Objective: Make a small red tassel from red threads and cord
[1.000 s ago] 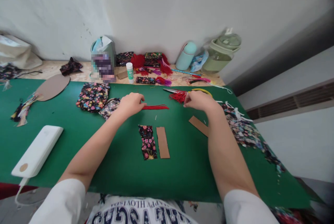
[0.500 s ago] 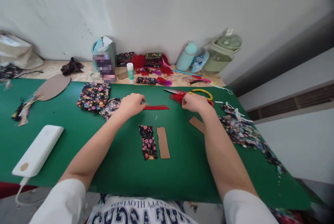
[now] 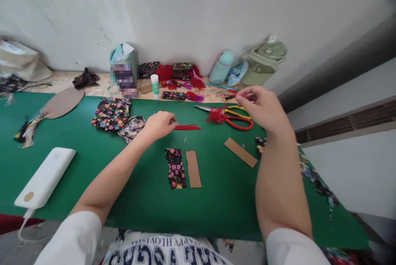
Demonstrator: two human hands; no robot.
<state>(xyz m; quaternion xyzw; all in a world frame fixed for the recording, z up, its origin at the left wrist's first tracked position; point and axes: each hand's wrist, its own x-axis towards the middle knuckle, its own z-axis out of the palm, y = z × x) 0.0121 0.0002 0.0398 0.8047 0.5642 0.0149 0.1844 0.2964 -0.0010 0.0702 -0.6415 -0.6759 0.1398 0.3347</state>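
My left hand (image 3: 161, 125) is closed on one end of a bundle of red thread (image 3: 188, 127), which lies flat on the green table (image 3: 216, 199). At the back right, my right hand (image 3: 260, 104) has thumb and forefinger pinched around pink thread (image 3: 246, 96); the hand hides most of that pile. Below it lie scissors with one yellow and one red handle (image 3: 239, 123), a clump of red thread (image 3: 216, 115) over their blades. Nearer me, a floral fabric strip (image 3: 175, 169) lies beside a cardboard strip (image 3: 193, 169). Another cardboard strip (image 3: 240, 152) sits at an angle to the right.
Floral fabric pieces (image 3: 111, 113) and a cardboard oval (image 3: 63, 103) lie leftward, with a white power bank (image 3: 45, 178) nearer. Along the wall stand a glue stick (image 3: 155, 86), a light-blue bottle (image 3: 221, 68) and a green jug (image 3: 261, 65). Fabric scraps (image 3: 321, 184) line the right.
My right hand has left the red clump on the scissors and moved back and right to the pink thread. My left hand has barely shifted, still on the red thread.
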